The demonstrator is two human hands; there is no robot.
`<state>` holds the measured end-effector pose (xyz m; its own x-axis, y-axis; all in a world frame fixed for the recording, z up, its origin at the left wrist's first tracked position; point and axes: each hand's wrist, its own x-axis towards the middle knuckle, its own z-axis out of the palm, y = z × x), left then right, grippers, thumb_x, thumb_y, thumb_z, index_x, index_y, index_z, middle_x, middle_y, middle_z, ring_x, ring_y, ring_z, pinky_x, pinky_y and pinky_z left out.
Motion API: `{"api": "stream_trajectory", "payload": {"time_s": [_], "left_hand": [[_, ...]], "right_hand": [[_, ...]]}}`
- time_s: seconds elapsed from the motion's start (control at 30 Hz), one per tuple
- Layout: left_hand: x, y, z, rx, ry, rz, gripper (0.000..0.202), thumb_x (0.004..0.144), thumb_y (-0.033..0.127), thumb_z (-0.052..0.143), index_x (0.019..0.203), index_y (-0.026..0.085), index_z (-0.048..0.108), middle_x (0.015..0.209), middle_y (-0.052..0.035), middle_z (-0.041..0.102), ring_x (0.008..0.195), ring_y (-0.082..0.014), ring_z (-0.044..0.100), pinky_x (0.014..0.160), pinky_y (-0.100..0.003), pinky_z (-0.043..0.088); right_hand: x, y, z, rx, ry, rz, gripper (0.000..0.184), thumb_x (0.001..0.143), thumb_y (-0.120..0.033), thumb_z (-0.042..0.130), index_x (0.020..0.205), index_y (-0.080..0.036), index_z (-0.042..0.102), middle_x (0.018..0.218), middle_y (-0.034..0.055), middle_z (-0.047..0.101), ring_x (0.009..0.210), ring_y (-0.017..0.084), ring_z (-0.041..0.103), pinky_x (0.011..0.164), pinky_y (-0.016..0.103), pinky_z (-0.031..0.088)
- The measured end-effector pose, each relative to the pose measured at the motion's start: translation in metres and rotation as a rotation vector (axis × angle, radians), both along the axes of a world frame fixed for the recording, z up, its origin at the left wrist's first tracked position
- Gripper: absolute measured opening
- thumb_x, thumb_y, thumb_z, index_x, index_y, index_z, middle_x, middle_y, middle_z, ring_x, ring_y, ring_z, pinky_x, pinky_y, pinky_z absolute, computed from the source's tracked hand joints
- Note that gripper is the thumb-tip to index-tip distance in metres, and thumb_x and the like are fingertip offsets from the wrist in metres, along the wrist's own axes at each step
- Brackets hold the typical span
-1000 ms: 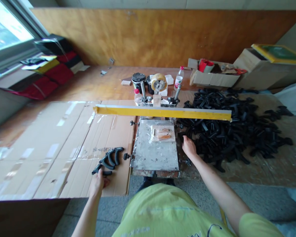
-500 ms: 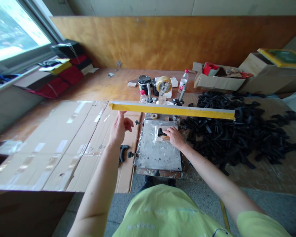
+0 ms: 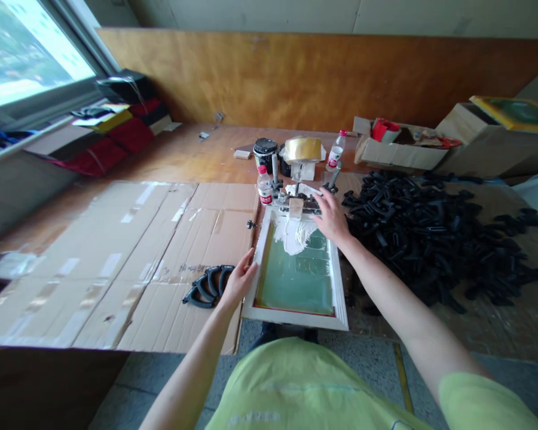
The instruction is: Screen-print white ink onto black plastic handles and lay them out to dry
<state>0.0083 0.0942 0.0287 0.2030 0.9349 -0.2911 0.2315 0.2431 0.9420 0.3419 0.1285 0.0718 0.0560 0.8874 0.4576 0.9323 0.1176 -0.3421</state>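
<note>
A screen-printing frame (image 3: 342,292) with a white rim and green mesh lies flat in front of me. Thick white ink (image 3: 291,236) is smeared over the mesh's far end. My left hand (image 3: 240,280) is at the frame's left edge, fingers stretched out against the rim. Over the far right corner reaches my right hand (image 3: 332,218), its fingers apart beside the metal hinge clamp (image 3: 311,206); I see nothing held in it. Several curved black plastic handles (image 3: 210,283) lie in a row on cardboard, left of my left hand. The metal plate is hidden under the frame.
A big heap of black handles (image 3: 394,233) covers the table at right. Behind the clamp stand a black tub (image 3: 264,154), a tape roll (image 3: 302,149) and two bottles, one red-capped bottle (image 3: 336,150) at right. Flattened cardboard (image 3: 94,263) spreads at left.
The raised frame has come down flat over the plate. My right hand has left the black handle on the plate and moved up to the clamp; my left hand has moved down along the frame.
</note>
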Motion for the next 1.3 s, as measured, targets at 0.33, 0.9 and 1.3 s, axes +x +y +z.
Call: {"api": "stream_trajectory", "payload": {"time_s": [0.33, 0.9, 1.3], "left_hand": [[-0.001, 0.004, -0.041, 0.016, 0.089, -0.049, 0.065, 0.082, 0.056, 0.056, 0.136, 0.020, 0.053, 0.096, -0.0046, 0.072, 0.083, -0.0178, 0.065, 0.071, -0.024, 0.050], [0.000, 0.002, -0.023, -0.065, 0.001, -0.041, 0.066, 0.079, 0.055, 0.060, 0.134, 0.020, 0.053, 0.081, -0.0035, 0.070, 0.064, -0.0154, 0.062, 0.056, -0.023, 0.047], [0.012, 0.029, 0.096, 0.023, -0.229, -0.061, 0.059, 0.082, 0.065, 0.050, 0.119, 0.021, 0.064, 0.093, -0.0040, 0.070, 0.070, -0.0151, 0.064, 0.057, -0.023, 0.049]], "right_hand": [[-0.062, -0.007, -0.009, -0.372, -0.307, 0.227, 0.017, 0.084, -0.007, 0.048, 0.088, -0.013, 0.064, 0.092, 0.0110, 0.066, 0.093, 0.022, 0.055, 0.074, 0.029, 0.040], [-0.055, -0.046, -0.018, -0.255, -0.144, 0.411, 0.017, 0.087, -0.013, 0.053, 0.098, -0.018, 0.065, 0.093, 0.0064, 0.063, 0.095, 0.021, 0.054, 0.079, 0.029, 0.043], [0.039, 0.029, 0.039, 0.080, 0.099, -0.202, 0.044, 0.087, -0.025, 0.056, 0.131, -0.021, 0.054, 0.117, 0.0096, 0.059, 0.096, 0.023, 0.059, 0.088, 0.038, 0.048]]}}
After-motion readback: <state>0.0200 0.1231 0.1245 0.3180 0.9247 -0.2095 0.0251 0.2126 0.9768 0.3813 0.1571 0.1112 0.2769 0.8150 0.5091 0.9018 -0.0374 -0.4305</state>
